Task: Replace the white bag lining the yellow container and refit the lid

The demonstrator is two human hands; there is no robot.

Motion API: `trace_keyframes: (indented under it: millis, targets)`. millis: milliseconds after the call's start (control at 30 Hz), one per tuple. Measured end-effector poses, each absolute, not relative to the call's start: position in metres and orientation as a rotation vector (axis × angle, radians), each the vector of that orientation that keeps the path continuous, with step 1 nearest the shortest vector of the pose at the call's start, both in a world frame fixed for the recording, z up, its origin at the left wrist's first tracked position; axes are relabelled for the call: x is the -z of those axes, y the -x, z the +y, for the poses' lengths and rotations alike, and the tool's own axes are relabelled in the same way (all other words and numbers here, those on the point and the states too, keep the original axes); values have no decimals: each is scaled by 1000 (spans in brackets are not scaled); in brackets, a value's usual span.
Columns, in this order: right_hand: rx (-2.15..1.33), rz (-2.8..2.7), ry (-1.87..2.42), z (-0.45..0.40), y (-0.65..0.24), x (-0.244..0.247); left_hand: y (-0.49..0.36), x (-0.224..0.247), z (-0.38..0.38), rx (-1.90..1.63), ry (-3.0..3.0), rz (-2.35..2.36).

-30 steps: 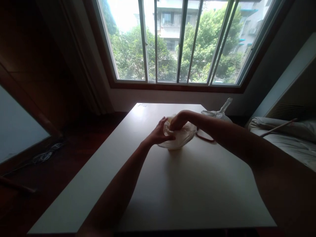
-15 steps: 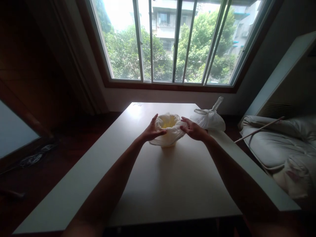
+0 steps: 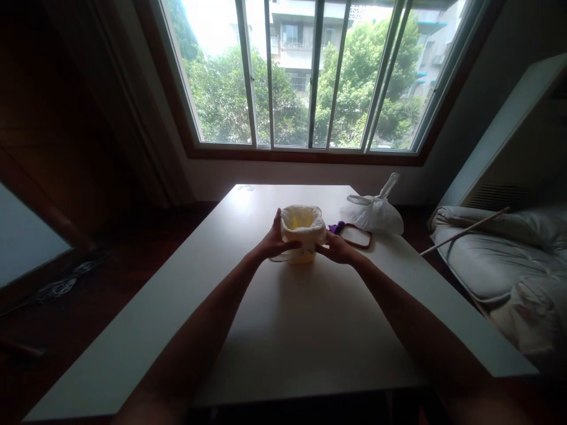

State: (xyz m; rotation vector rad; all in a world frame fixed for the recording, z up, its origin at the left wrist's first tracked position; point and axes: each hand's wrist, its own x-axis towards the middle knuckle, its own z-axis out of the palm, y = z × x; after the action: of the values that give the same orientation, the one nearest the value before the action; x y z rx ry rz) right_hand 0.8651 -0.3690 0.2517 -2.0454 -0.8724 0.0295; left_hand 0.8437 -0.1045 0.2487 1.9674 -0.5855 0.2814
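A: Going biggest first: a smooth, white-topped table [image 3: 305, 330] is filling the middle, and beyond it a wide, brown-framed sliding window [image 3: 313, 82] is pouring in glare!

B: Over on the right, a pale, quilted padded mat [image 3: 482, 254] is lying beside the table. And coming down in size?

A: A knotted white plastic bag [image 3: 375, 217] is sitting at the tabletop's far right. Left of it, upright, a yellow tub [image 3: 303, 258] is seemingly resting on the table's far half, with a crinkled white plastic liner [image 3: 305, 235] covering its rim and hanging down outside.

B: How are the 2 hands doing?

A: Both are holding on! The left hand [image 3: 275, 242] is curving round the left side, thumb across the front; the right hand [image 3: 337, 248] is cupping the opposite side, some fingers hiding from us. The lined tub is filling each half-curled grip.

B: And the step?

A: I'm judging they're settling the liner against the tub's outside. The next move is calling for even, gentle pressure, keeping thin plastic from bunching.

B: Smallest bits?

A: A flat, rounded piece [image 3: 357, 235], red-brown at the edge, is lying near the right hand, and a crumpled purple bundle [image 3: 336, 227] is peeking out beside it.
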Motion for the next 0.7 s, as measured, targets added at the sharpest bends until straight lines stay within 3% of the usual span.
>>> trace_keyframes:
  millis: [200,300,433,567,700]
  targets:
    - [-164,-783,1986,-404,-877,-287,-824,-291,-90,-467,-2270,-460]
    - [8,-720,1878,-408,-886,-313,-813,-329,-107,-597,-2441,-495]
    - [212,-656,1845,-383,-895,-323,-829,-364,-153,-328,-2719,-577]
    - [194,-584,1854,-360,-904,-307,-865,-375,-183,199,-2790,-407]
    - [137,-571,1801,-354,-912,-293,-886,-370,-187,324,-2736,-340]
